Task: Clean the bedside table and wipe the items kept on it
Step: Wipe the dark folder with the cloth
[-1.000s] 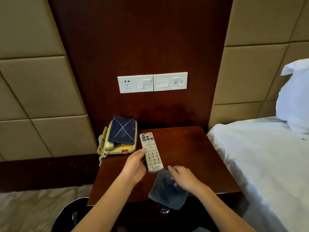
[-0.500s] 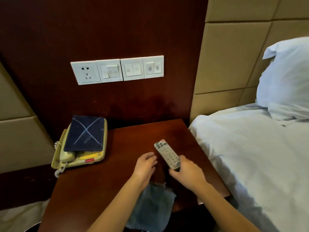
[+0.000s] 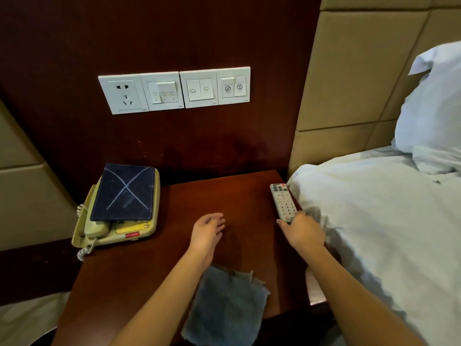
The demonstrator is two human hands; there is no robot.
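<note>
Head view: your right hand [image 3: 303, 229] grips the remote [image 3: 284, 202] at the table's [image 3: 154, 270] right edge; your left hand [image 3: 207, 232] hovers open, empty, above the cloth [image 3: 227, 308].

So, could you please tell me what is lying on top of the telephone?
A dark blue folder with a pale X on its cover lies on the telephone. It hides most of the keypad; only the handset, a yellow panel and a red tab show.

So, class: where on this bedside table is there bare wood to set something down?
Bare wood lies between the telephone and the remote, back to the wall panel. The left is crowded by the telephone; the cloth covers the front edge; the right hand is at the remote.
</note>
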